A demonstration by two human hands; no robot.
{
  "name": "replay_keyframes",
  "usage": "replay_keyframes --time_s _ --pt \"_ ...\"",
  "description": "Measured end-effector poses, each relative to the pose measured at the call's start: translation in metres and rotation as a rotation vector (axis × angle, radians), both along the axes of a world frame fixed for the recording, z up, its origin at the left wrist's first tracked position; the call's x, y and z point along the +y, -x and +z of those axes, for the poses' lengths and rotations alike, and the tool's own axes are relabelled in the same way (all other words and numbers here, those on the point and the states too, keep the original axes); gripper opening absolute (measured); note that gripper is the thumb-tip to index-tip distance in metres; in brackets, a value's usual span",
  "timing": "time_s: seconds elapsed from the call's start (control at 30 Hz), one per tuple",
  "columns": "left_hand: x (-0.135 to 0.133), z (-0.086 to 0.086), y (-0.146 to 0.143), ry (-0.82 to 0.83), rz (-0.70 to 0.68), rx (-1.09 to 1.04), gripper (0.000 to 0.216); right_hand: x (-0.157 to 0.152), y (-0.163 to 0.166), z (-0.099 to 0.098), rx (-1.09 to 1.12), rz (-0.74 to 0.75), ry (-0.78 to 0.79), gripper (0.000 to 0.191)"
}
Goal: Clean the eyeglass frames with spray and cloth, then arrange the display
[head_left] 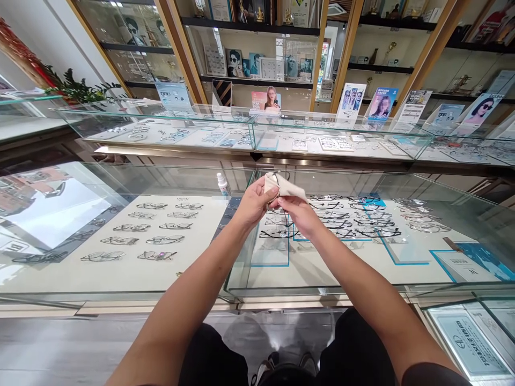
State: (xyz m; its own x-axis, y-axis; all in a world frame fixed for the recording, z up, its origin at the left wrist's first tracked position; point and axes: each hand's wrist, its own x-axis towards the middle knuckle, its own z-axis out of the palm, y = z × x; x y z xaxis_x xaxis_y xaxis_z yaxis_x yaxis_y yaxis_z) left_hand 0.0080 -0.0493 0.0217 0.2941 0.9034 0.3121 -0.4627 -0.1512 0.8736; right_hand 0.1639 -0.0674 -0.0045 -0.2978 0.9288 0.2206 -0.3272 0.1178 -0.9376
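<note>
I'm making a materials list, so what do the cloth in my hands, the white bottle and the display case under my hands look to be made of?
Cloth: probably soft fabric, matte, as it folds and droops.
Bottle: likely plastic, smooth and white, though it's small here.
Display case: clear glossy glass, given the reflections and greenish edges.

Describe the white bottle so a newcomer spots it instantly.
At the near glass counter, look toward its far edge. Just left of the left hand is a small white bottle. Its capped, cylindrical shape sets it apart from the eyeglasses.
</note>
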Motion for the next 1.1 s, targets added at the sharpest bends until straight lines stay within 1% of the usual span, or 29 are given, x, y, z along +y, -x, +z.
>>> replay_keyframes --time_s 0.1,0.17,0.27,0.37,0.43,0.53,0.7,0.77,0.97,1.1 --pt "0.002 -0.002 -0.001 -0.011 0.049 0.03 0.052 -0.005 0.007 -0.001 -0.04 0.001 -0.025 0.039" --pt "0.005 -0.004 0.0 -0.012 0.048 0.039 0.054 -0.006 0.007 -0.001 -0.062 0.002 -0.037 0.037" --pt "0.008 -0.006 0.004 0.004 -0.02 0.03 0.051 -0.003 0.003 0.001 -0.04 -0.024 -0.019 0.034" --pt "0.008 -0.005 0.006 0.023 -0.088 0.007 0.046 0.003 -0.004 0.002 -0.011 -0.036 -0.002 0.038" --pt "0.007 -0.004 0.006 0.021 -0.101 -0.002 0.048 0.006 -0.006 0.001 -0.007 -0.017 0.009 0.042" --pt "0.004 -0.003 0.003 0.021 -0.077 0.01 0.05 0.005 -0.004 -0.001 -0.013 0.002 0.007 0.042" --pt "0.002 -0.003 -0.001 0.001 0.033 0.017 0.051 -0.003 0.004 -0.002 -0.035 -0.006 -0.035 0.039" --pt "0.001 -0.003 -0.002 -0.01 0.054 0.01 0.052 -0.004 0.005 -0.002 -0.049 -0.013 -0.045 0.039" --pt "0.003 -0.002 0.002 0.016 -0.02 -0.011 0.049 0.002 -0.004 0.003 -0.02 -0.038 -0.01 0.038" --pt "0.0 0.0 0.0 0.007 -0.025 -0.028 0.052 0.007 -0.007 0.004 -0.01 -0.011 0.007 0.042"
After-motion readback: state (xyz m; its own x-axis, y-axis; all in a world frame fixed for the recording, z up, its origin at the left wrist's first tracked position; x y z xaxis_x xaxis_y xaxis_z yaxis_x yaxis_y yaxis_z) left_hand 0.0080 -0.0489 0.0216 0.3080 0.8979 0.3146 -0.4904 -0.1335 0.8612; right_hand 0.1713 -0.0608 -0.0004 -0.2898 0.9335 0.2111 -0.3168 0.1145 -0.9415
